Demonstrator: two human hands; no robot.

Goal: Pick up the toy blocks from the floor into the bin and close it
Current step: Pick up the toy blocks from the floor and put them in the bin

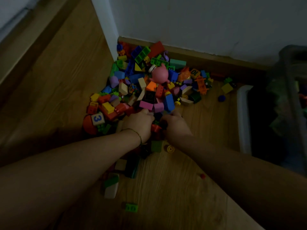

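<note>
The left hand [139, 123] and the right hand [176, 125] lie side by side, knuckles up, at the near edge of the pile of toy blocks [149, 87]. Their fingers are sunk among the pieces, so it cannot be told whether either one grips anything. A red block [156, 128] sits between the two hands, and a thin bracelet [138, 135] circles the left wrist. Just beyond the fingers lie pink and blue blocks; farther back, a pink round toy [160, 74] tops the heap. The heap fills the corner where wall meets wooden floor [166, 196]. A few strays lie nearer the person, among them a green block [131, 208]. The bin [243, 117] stands to the right in dim light, well apart from the hands.
</note>
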